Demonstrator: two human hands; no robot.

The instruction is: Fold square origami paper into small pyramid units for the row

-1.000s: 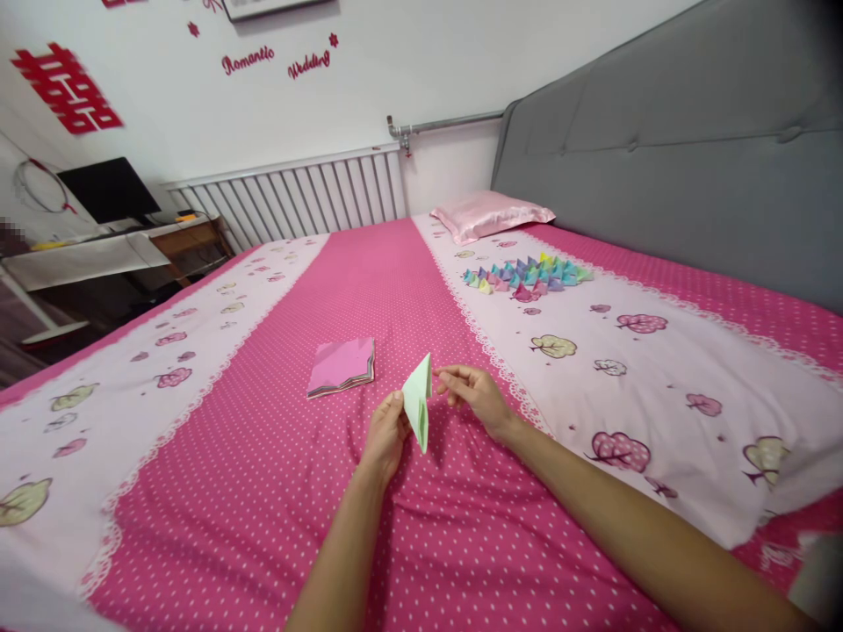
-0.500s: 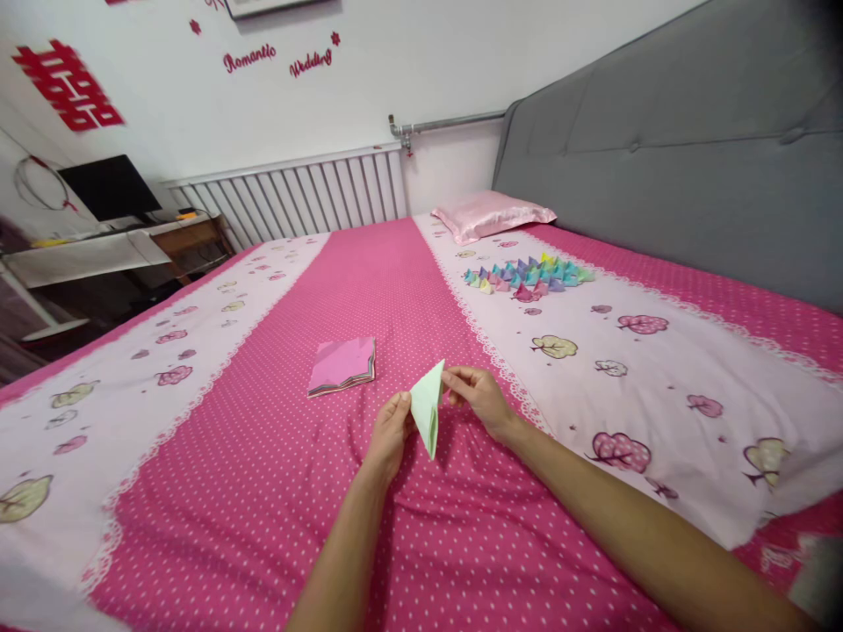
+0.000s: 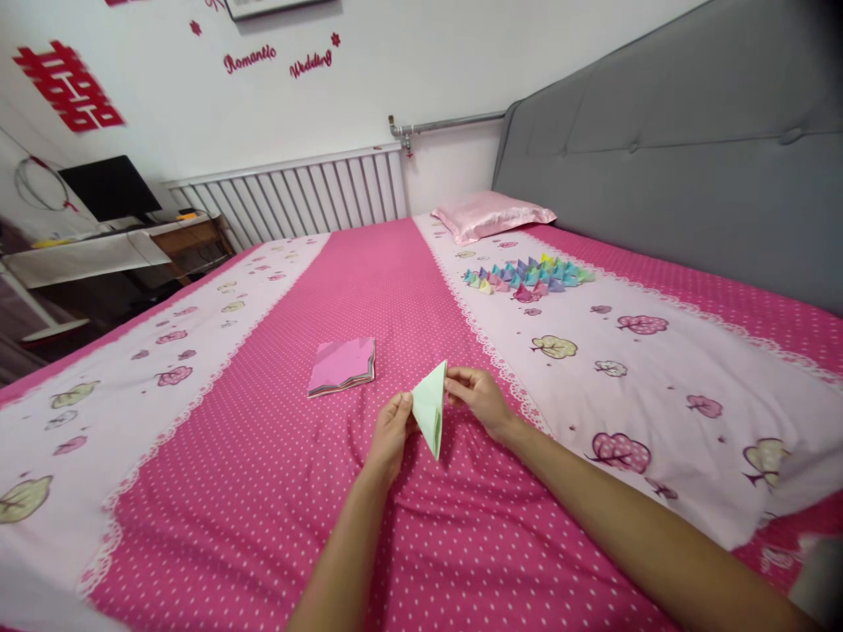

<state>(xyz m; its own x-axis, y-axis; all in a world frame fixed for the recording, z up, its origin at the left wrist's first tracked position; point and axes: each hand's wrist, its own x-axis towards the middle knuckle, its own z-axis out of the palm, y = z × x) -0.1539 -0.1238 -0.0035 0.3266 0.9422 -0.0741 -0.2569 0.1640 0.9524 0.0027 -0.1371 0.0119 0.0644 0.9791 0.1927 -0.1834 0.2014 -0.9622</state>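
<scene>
Light green paper, held upright between two hands above a pink bed

The bed (image 3: pixel 217 474) fills most of the scene, its soft cover wrinkled on the near side; it would give under pressure, so it is probably a poor surface for sharp creasing. Far right, a loose cluster of small folded shapes (image 3: pixel 520 279) in many colours rests on the pale band; they look very light and easily crushed, best lifted singly by a firm fold. Left of centre lies a pink-topped stack (image 3: pixel 342 360) of thin sheets with wavy near edges, likely limp and apt to slip over one another.

The green paper (image 3: pixel 429 407) is in the near middle, raised off the cover, folded to a narrow point at top and bottom. It should be almost weightless, springy where layered, and quick to dent or tear; the left corner and the layered right edge look the safest places to grip. The left hand (image 3: pixel 392 432) has its fingers closed on that left corner, thumb on top. The right hand (image 3: pixel 484 402) has bent fingers at the upper right edge; whether they pinch or merely touch, I cannot tell.

On the far wall, largest first: a red double-happiness character (image 3: pixel 69 86), then "Wedding" (image 3: pixel 312 63) and "Romantic" (image 3: pixel 250 59) in red script.
</scene>
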